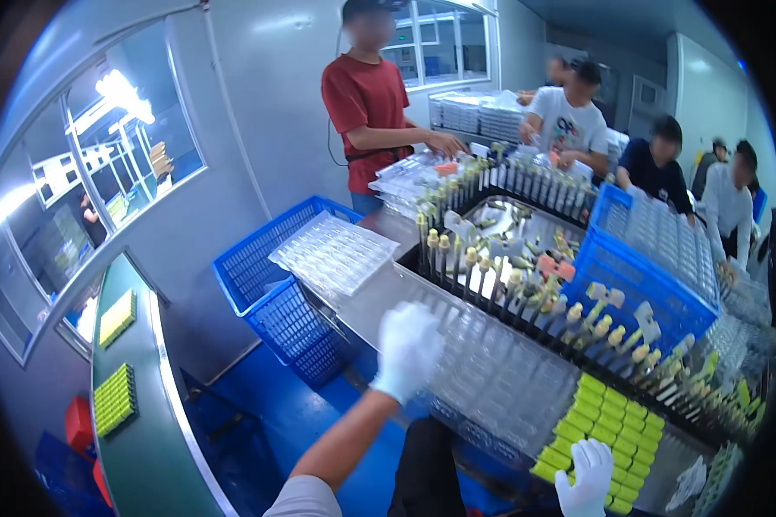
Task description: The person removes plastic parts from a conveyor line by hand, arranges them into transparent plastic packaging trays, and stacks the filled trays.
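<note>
White-gloved left hand [409, 349] at left end of clear moulded-plastic tray [498, 370], can't tell grip. Right of tray: neon yellow-green block of rounded pieces [614, 415], white-gloved right hand [588, 478] over it, fingers parted.

The left grip [409, 345] and the right grip [586, 478] are wearing matt white cloth gloves [397, 369], while a ribbed, glossy clear plastic tray [496, 370] is shining just right of the left grip and the counter [367, 317] is showing smooth, dull grey metal beyond it. Farther past the left grip, stacked transparent trays [332, 257] of clear plastic are glinting above a smooth blue plastic basket [295, 326]. Near the right grip, yellow-green pieces [597, 412] are showing a satin, plastic-looking finish, and far left of both grips a smooth green belt [128, 431] is looking matt.
</note>
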Tool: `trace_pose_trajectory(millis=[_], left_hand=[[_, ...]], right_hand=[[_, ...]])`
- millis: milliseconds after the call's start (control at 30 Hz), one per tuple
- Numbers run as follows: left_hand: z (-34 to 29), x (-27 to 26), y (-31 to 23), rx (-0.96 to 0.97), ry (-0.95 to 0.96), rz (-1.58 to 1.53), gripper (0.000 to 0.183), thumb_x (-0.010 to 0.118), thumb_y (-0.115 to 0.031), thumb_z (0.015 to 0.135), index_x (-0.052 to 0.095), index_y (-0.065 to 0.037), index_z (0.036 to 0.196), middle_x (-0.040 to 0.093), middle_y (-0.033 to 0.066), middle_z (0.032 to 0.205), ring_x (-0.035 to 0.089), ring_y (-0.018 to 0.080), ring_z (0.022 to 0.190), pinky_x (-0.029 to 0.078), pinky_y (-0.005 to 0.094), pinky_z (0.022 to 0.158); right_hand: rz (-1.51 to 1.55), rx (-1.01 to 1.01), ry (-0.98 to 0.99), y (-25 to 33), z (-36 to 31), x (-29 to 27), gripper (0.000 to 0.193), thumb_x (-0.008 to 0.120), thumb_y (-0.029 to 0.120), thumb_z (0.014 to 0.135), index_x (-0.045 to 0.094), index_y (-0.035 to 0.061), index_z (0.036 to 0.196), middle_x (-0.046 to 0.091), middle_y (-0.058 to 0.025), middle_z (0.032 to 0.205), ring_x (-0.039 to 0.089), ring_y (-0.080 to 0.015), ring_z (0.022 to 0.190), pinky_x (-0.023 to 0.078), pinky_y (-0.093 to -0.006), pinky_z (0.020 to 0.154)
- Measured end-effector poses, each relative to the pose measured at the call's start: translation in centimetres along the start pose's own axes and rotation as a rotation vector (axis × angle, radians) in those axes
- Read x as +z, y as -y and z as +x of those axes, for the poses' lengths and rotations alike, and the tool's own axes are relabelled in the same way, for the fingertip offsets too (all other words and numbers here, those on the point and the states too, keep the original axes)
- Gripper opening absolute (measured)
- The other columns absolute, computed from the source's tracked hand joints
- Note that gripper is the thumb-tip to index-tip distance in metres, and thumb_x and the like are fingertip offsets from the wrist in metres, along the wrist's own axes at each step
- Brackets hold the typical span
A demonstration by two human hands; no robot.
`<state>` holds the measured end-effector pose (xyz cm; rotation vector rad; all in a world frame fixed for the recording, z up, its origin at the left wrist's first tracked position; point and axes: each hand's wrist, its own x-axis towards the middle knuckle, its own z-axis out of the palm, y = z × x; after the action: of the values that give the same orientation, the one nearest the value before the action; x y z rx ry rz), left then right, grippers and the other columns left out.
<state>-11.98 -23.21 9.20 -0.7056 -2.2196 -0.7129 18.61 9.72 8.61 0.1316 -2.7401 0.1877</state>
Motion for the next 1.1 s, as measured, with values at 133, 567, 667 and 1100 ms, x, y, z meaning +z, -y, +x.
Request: trace_pose_trajectory(millis=[133, 567, 667, 1100], left_hand=[[-0.9, -0.7, 23.8, -0.187, -0.285, 0.598, 0.026, 0.077, -0.022, 0.081, 0.07, -0.005, 0.098, 0.07, 0.0183, 0.109, 0.064, 0.0426, 0.109, 0.049, 0.0545, 0.097], [-0.1, -5.3, 34.7, -0.427, -0.004, 0.05, 0.017, 0.075, -0.013, 0.09, 0.068, -0.001, 0.081, 0.071, 0.0194, 0.089, 0.068, 0.0421, 0.091, 0.053, 0.0483, 0.082], [0.8, -6.8, 33.9, -0.472, 0.024, -0.027, 0.016, 0.075, -0.011, 0.091, 0.068, 0.001, 0.083, 0.07, 0.0208, 0.088, 0.068, 0.0425, 0.086, 0.054, 0.0458, 0.078], [0.0, -11.3, 15.1, -0.277, -0.194, -0.04, 0.006, 0.071, 0.009, 0.097, 0.069, 0.007, 0.102, 0.072, 0.0167, 0.118, 0.068, 0.029, 0.106, 0.054, 0.0345, 0.091]], right_hand=[[0.177, -0.285, 0.03, 6.4, 11.8, 3.7, 0.048, 0.08, 0.023, 0.089, 0.072, 0.0021, 0.132, 0.073, -0.019, 0.13, 0.065, -0.0415, 0.126, 0.049, -0.0533, 0.111], [0.22, -0.471, 0.243, 26.6, 51.2, 34.4, 0.066, 0.071, 0.05, 0.099, 0.059, 0.0106, 0.151, 0.064, -0.0163, 0.145, 0.061, -0.0374, 0.133, 0.048, -0.0487, 0.114], [0.071, -0.466, 0.409, 28.1, 53.3, 35.5, 0.054, 0.072, 0.049, 0.098, 0.066, 0.0159, 0.14, 0.068, -0.0143, 0.134, 0.065, -0.0376, 0.125, 0.05, -0.051, 0.109], [0.124, -0.59, -0.119, 16.6, 34.0, 16.4, 0.011, 0.064, 0.016, 0.091, 0.068, 0.0093, 0.099, 0.072, -0.0089, 0.103, 0.075, -0.0247, 0.098, 0.062, -0.0362, 0.079]])
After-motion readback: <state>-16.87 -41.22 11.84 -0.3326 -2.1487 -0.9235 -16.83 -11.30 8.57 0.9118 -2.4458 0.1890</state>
